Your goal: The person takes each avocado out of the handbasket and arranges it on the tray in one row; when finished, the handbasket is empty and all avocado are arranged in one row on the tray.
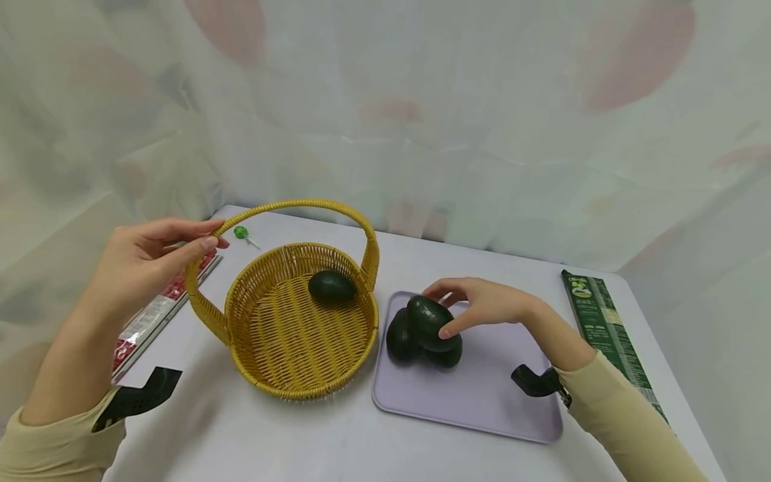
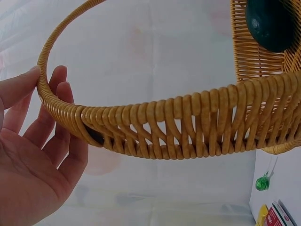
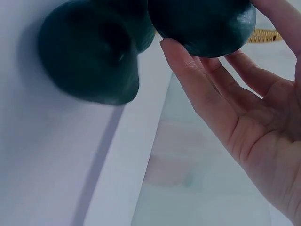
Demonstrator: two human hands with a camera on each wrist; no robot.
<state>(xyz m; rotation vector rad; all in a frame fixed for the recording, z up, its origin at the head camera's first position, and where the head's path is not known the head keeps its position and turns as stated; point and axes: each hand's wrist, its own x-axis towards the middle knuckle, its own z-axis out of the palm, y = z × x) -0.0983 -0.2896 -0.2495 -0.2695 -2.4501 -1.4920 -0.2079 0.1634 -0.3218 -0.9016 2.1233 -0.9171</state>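
Three avocados (image 1: 421, 335) lie on the tray (image 1: 482, 395) at the basket's (image 1: 301, 335) three o'clock, the right hand (image 1: 488, 304) pinching the top one, likely mid-pickup for a lift basketward, while the left hand (image 1: 144, 261) pinches the handle (image 1: 207, 234).

Basket (image 1: 289, 348): we find it left of the tray (image 1: 482, 395), touching — one avocado (image 1: 331, 286) inside.
Tray: three avocados (image 1: 415, 335) piled at its left end.
Lollipop (image 1: 241, 233): behind the basket.
Box (image 1: 608, 328): right of the tray.
Packet (image 1: 156, 311): left of the basket.
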